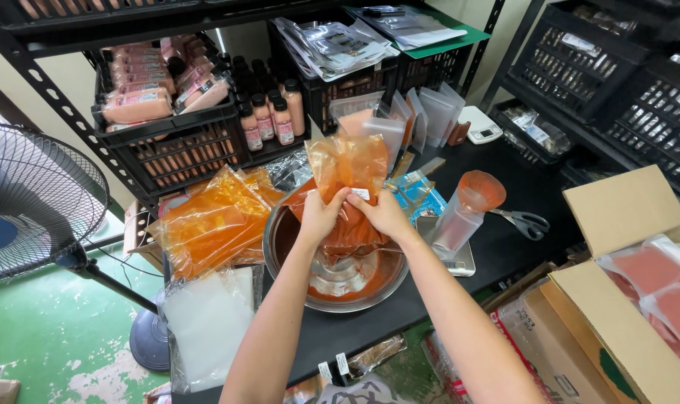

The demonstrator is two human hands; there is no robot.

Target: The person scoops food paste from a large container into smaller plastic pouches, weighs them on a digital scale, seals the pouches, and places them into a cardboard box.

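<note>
Orange-stained plastic bag (347,168) is being gripped by both hands above a metal bowl (280,247).

The bag is being held upright over the bowl, pinched closed-fisted near its middle by the left hand (321,215) and the right hand (385,213), which are set just beside each other. Red-orange sauce is being shown pooled inside the bowl on the black tabletop (519,187). More orange bags (213,221) are being kept piled left of the bowl, while a funnel (480,191) and scissors (525,222) are lying to its right.
</note>
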